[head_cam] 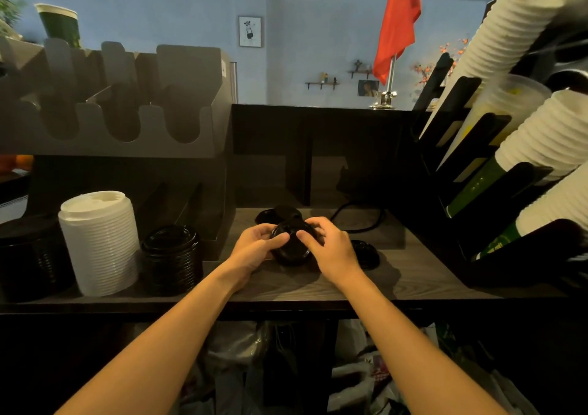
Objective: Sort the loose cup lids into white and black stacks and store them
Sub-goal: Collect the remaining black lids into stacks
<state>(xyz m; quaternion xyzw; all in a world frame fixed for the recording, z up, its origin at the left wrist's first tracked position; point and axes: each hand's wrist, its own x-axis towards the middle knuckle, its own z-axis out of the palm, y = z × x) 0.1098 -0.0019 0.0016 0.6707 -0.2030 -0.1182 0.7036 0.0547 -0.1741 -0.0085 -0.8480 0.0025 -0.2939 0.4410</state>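
The black lid [291,246] I am working on sits just above the counter [404,274], pinched between both hands. It may be a few lids nested together rather than one; the dark plastic blurs and I cannot tell.

To do this step well, I judge I should square the rims so they seat flat. I should press lightly from the edges rather than on the dome, and only then carry the bundle over, so nothing springs apart.

My left hand [254,250] curls round the lid's left edge, thumb laid across the top. My right hand [331,249] grips the right edge, thumb on top and fingers wrapped over the far rim. Neither hand is spread wide; both are closed on the lid.

Just behind the lid lie more loose black lids [277,213]. A single stray lid [366,253] rests to its right, just past my right hand. Left of the lid stands the black stack [171,258], and farther left the taller white stack [101,242].
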